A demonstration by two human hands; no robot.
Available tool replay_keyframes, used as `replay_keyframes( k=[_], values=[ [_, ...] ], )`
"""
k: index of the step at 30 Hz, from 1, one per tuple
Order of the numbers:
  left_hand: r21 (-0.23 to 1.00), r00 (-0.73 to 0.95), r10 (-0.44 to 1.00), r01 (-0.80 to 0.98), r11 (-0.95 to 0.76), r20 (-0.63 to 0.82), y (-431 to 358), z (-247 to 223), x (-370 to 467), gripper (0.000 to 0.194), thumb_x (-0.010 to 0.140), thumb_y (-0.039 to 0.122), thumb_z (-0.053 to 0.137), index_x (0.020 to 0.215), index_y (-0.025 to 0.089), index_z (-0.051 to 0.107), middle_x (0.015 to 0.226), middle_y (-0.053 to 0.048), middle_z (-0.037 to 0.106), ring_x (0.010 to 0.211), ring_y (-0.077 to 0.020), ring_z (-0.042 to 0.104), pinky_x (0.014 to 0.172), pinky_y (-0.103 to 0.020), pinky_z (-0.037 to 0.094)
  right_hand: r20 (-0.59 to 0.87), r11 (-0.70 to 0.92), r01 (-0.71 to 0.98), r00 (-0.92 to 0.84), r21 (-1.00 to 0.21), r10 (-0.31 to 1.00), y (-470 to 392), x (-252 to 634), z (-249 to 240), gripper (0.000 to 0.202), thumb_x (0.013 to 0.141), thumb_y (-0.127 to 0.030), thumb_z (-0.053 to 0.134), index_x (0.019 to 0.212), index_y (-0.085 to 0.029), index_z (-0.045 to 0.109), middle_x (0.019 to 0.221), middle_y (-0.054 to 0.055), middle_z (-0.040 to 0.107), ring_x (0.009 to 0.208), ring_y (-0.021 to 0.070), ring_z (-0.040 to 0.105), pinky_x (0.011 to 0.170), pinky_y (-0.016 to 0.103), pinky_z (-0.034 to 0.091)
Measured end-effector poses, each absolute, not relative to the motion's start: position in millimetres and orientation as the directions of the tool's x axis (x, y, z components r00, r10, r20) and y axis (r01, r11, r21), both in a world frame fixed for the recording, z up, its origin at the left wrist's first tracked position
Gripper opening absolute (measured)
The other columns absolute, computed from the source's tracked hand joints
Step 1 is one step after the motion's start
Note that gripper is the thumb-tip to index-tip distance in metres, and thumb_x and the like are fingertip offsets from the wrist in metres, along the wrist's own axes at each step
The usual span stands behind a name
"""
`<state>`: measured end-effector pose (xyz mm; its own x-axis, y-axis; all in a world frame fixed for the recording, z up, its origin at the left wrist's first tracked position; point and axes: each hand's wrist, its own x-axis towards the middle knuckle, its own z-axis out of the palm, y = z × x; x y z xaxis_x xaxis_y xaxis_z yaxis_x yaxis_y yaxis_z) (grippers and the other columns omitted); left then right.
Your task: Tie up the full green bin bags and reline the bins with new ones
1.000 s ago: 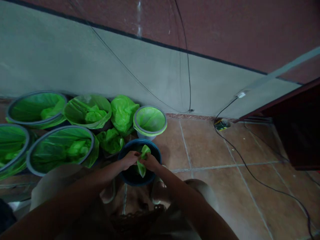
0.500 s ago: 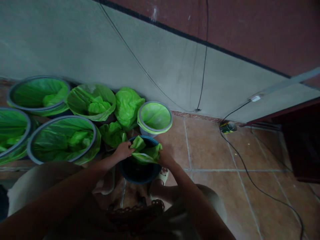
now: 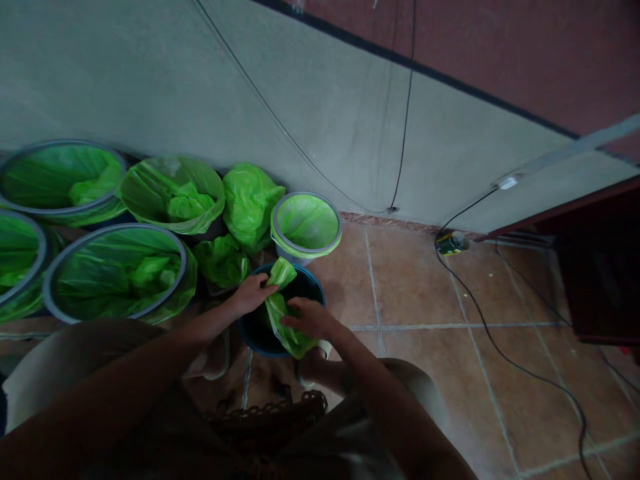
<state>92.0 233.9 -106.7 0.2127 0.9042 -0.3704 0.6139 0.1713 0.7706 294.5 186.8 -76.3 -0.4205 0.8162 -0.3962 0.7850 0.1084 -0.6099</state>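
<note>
A green plastic bag (image 3: 280, 317) hangs across the dark blue bucket (image 3: 316, 288) on the floor between my feet. My left hand (image 3: 253, 294) pinches the bag near its upper end, above the bucket's left rim. Over the bag's right side, my right hand (image 3: 313, 318) has its fingers stretched out and apart, at or very near the plastic. The bag's lower end droops over the front rim. Shadow hides the inside of the bucket.
A small bucket lined in green (image 3: 306, 225) stands just behind. On the left are a full green bag (image 3: 250, 203), a crumpled green bag (image 3: 220, 261) and several large lined bins (image 3: 117, 273). A black cable (image 3: 480, 310) crosses the tiles near a can (image 3: 453, 243).
My right hand has loosened its grip on the bag's right edge and moved left over it. The bag has swung from stretched sideways to hanging lengthwise. My left hand still grips it.
</note>
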Motion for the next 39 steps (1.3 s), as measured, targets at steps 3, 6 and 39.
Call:
replay_keyframes(
  k=[3, 6, 39],
  values=[
    [0.842, 0.204, 0.883, 0.448, 0.299, -0.422, 230.4, -107.8, 93.8, 0.038, 0.072, 0.054, 0.061, 0.075, 0.017, 0.06, 0.064, 0.002, 0.058, 0.061, -0.0155, 0.055, 0.058, -0.026, 0.041, -0.525, 0.076, 0.864, -0.37, -0.498, 0.767, 173.0, 278.8, -84.5, 0.039, 0.081, -0.047, 0.067, 0.105, -0.017, 0.066, 0.092, 0.01, 0.07, 0.082, 0.0237, 0.066, 0.069, 0.029, 0.044],
    [0.871, 0.247, 0.851, 0.301, 0.387, -0.464, 227.1, -109.7, 95.5, 0.039, 0.066, 0.051, 0.067, 0.084, 0.016, 0.061, 0.071, 0.0, 0.064, 0.066, -0.0166, 0.06, 0.061, -0.027, 0.046, -0.552, 0.041, 0.914, -0.278, -0.403, 0.786, 173.3, 275.0, -89.0, 0.017, 0.089, -0.026, 0.055, 0.093, -0.014, 0.068, 0.09, 0.013, 0.071, 0.084, 0.0231, 0.066, 0.071, 0.028, 0.043],
    [0.151, 0.219, 0.938, 0.971, -0.183, -0.269, 253.2, -94.9, 64.8, 0.033, 0.093, 0.027, 0.037, 0.092, 0.016, 0.068, 0.094, -0.011, 0.069, 0.085, -0.0232, 0.068, 0.072, -0.03, 0.05, -0.427, -0.065, 0.971, -0.041, -0.232, 0.903, 222.6, 330.9, -90.6, 0.03, 0.094, -0.024, 0.045, 0.089, -0.015, 0.073, 0.091, 0.01, 0.073, 0.084, 0.0181, 0.066, 0.075, 0.025, 0.046]
  ],
)
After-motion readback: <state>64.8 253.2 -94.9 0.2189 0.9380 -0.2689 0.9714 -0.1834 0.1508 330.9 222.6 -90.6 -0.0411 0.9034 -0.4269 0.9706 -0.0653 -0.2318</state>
